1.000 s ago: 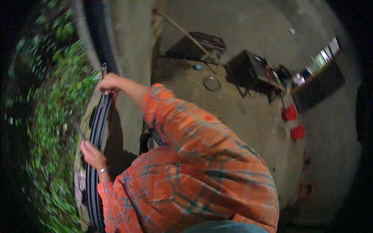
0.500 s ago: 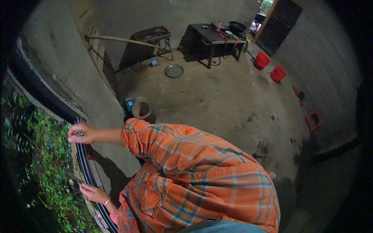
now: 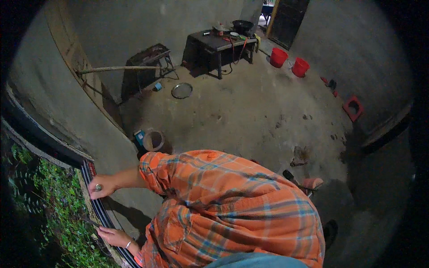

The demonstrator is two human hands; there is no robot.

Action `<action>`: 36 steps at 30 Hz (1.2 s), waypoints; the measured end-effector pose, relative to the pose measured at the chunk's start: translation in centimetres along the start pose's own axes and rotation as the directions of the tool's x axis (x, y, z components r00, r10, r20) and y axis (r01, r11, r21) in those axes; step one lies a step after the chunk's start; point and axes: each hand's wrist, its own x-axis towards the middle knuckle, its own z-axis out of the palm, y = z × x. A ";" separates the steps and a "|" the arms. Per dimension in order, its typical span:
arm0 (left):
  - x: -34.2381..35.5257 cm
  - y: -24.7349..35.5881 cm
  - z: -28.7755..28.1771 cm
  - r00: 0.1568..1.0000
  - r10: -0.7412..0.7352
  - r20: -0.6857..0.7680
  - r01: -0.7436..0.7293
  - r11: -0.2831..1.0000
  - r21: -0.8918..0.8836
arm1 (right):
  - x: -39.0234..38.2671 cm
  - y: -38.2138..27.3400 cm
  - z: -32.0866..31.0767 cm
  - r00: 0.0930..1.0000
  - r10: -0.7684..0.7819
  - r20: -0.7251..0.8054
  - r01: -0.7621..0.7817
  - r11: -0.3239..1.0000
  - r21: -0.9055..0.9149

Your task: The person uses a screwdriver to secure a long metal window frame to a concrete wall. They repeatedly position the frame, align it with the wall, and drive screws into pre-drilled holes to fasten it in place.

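Observation:
My right hand [image 3: 103,185] is closed at the window's dark striped frame [image 3: 99,210]. A small round metallic end shows at its fingers; what it belongs to is hidden. Below it, my left hand [image 3: 115,236], with a bracelet on the wrist, pinches a thin, dark, flat strip [image 3: 92,222] that points out over the greenery. I cannot tell whether the strip is a blade. Both forearms reach left from the orange plaid shirt [image 3: 232,192].
Leafy plants [image 3: 62,201] grow outside the window. By the wall stand a bucket [image 3: 153,140] and a blue box [image 3: 139,136]. Farther off are a round metal tray [image 3: 182,90], a dark table [image 3: 219,44] with a wok [image 3: 242,26], and a red bucket [image 3: 278,57] beside another [image 3: 300,67].
My right hand has moved down the frame, nearer to my left hand. The view has shifted, and a dark-and-reddish object has come into sight behind my shoulder.

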 end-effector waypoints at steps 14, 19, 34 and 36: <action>-0.1 1.8 -0.4 0.998 0.035 -0.042 -0.031 0.996 0.082 | -1.3 -4.1 -4.1 0.921 0.118 0.371 0.056 0.904 -0.425; 0.3 -0.5 0.7 0.997 -0.007 -0.072 0.009 1.000 0.029 | -3.3 -5.5 -8.7 0.890 0.157 0.428 0.092 0.858 -0.505; -0.5 3.2 2.4 0.999 -0.018 -0.033 0.023 0.985 0.168 | -11.6 -6.6 -19.7 0.977 0.177 0.115 -0.057 0.744 -0.666; -0.4 3.4 2.6 0.999 -0.026 -0.027 0.031 0.984 0.176 | -12.1 -5.9 -19.9 0.972 0.211 0.107 -0.086 0.736 -0.671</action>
